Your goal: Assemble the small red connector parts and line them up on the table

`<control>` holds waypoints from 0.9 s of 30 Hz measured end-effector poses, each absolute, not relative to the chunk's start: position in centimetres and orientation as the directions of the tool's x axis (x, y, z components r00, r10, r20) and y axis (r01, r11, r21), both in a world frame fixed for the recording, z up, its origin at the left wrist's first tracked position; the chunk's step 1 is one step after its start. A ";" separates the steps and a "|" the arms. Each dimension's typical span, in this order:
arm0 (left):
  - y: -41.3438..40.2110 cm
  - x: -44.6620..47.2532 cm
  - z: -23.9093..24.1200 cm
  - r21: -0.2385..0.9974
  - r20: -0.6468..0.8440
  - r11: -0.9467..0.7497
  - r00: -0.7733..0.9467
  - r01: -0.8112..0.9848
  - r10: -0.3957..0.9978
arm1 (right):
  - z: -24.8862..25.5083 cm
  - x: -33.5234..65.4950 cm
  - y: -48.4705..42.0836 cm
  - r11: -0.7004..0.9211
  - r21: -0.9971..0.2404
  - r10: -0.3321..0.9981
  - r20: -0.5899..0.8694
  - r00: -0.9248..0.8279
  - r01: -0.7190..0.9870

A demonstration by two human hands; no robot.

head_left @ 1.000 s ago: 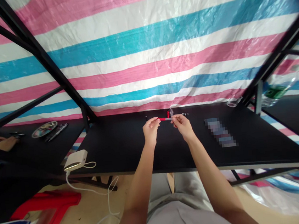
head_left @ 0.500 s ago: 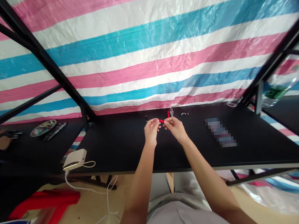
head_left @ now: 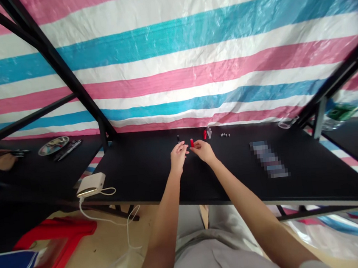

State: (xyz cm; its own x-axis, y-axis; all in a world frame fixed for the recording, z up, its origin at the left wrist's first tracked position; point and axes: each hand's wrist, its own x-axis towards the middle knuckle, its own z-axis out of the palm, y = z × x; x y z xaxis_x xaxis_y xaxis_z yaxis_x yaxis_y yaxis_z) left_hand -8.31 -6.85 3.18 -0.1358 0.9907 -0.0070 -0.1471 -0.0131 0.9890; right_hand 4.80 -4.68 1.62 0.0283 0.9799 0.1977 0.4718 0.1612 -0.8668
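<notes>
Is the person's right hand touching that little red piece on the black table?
Cannot tell. The head view shows the right hand ending at the small red piece, too small to show contact or a gap.

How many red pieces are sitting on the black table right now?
2. One red piece stands beside the right hand; another sits further back, next to a clear piece. More could be hidden under the hands.

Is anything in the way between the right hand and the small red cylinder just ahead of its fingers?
Nothing visible stands between them: the right hand lies just behind the small red cylinder, its fingertips almost reaching it.
</notes>
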 end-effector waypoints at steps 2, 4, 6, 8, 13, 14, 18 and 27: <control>-6.5 -9.4 2.1 0.994 -0.029 0.002 -0.254 -0.106 0.967 | 1.0 4.5 -3.8 0.112 -0.839 0.980 0.183 0.081 0.532; -6.3 -10.4 1.1 0.998 -0.013 -0.008 -0.310 -0.066 0.951 | 0.7 4.1 -2.9 0.043 -0.806 0.980 0.150 0.134 0.590; -6.3 -11.0 0.3 0.999 0.011 -0.026 -0.339 -0.040 0.941 | 0.6 3.7 -2.0 -0.024 -0.778 0.980 0.107 0.170 0.628; -6.5 -11.3 -0.3 0.999 0.035 -0.046 -0.339 -0.023 0.940 | 0.5 3.1 -1.2 -0.065 -0.747 0.982 0.071 0.176 0.661; -6.5 -11.6 -1.2 0.996 0.093 -0.087 -0.300 0.033 0.950 | 0.1 1.6 0.8 -0.087 -0.646 0.988 0.041 0.149 0.758; -6.4 -11.6 -1.3 0.994 0.105 -0.095 -0.292 0.049 0.951 | 0.0 1.3 1.1 -0.080 -0.627 0.990 0.042 0.136 0.775; -6.2 -11.8 -1.7 0.991 0.130 -0.112 -0.286 0.076 0.950 | -0.3 0.1 2.0 -0.048 -0.569 0.997 0.025 0.076 0.821; -6.1 -11.7 -1.6 0.989 0.107 -0.074 -0.266 0.129 0.958 | -0.5 -1.0 2.6 -0.068 -0.504 0.997 0.000 0.078 0.861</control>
State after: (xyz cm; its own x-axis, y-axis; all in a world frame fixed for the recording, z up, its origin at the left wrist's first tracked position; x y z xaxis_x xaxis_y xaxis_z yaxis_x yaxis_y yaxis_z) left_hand -11.74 -6.14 -1.62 -0.2657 0.9581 0.1067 0.1288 -0.0744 0.9889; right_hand -1.02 2.64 -0.45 0.0783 0.9969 -0.0004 0.8608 -0.0678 -0.5044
